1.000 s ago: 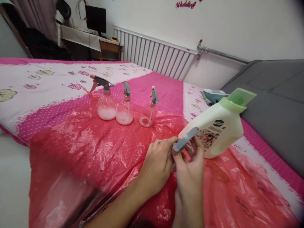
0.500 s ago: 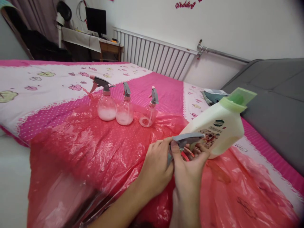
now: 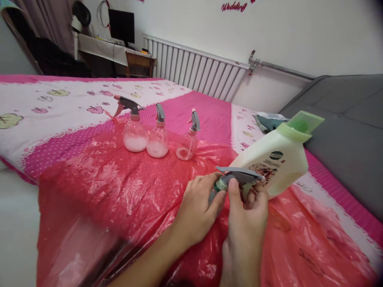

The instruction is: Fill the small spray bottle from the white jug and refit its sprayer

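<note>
Both hands meet low in the middle over a red plastic sheet (image 3: 125, 187). My left hand (image 3: 197, 211) is closed around a small bottle, mostly hidden under my fingers. My right hand (image 3: 247, 215) grips the grey spray trigger head (image 3: 239, 174) on top of that bottle, thumb against its collar. Just behind my hands a cream detergent bottle (image 3: 275, 159) with an open green cap leans to the right. Three small clear spray bottles (image 3: 157, 135) with grey triggers stand in a row farther back, two holding white liquid.
The sheet lies on a pink and white bedspread (image 3: 60, 107). A grey padded headboard (image 3: 344, 131) rises at the right. A folded grey-green cloth (image 3: 267, 119) lies by it. A white radiator (image 3: 194, 71) and a desk with a monitor (image 3: 121, 26) stand beyond.
The grey trigger head has turned from tilted upward to level in my right hand. My right hand has shifted slightly right and down. My left hand keeps its hold below it.
</note>
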Motion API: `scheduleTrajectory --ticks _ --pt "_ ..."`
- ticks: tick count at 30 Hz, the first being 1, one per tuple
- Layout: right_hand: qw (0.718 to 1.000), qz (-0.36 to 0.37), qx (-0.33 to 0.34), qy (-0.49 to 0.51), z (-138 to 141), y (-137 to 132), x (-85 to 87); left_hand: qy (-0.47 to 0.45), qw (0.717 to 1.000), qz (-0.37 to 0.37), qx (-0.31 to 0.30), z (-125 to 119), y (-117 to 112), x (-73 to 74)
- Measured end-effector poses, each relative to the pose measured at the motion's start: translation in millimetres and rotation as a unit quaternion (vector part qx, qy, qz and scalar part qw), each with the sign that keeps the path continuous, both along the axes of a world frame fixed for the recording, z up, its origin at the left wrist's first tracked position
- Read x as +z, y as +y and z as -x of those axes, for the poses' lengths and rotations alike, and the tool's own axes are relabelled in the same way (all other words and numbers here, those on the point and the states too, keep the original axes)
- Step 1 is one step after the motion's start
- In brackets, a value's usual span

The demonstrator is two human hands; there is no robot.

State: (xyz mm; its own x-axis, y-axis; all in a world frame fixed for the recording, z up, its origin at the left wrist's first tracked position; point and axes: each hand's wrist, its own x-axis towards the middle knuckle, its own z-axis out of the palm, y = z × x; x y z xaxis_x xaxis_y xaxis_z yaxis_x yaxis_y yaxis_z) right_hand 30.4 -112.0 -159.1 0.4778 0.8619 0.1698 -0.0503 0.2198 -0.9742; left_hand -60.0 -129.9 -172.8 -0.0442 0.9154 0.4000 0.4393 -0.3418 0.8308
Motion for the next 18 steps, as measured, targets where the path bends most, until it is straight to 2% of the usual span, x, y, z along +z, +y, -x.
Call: scheduleTrajectory --ticks 5,15,18 --pt "0.998 -0.033 0.049 0.006 0.5 -2.1 3.6 -0.004 1.0 -0.001 -0.011 0.2 -0.3 1.2" --pt "0.995 -0.078 0.058 0.015 4.9 -3.6 7.3 0.001 1.0 0.003 -0.011 0.4 -0.5 0.0" --pt "0.995 -0.072 0.067 0.025 4.9 -4.7 8.4 0.005 1.0 0.003 -0.01 0.0 -0.3 1.2"
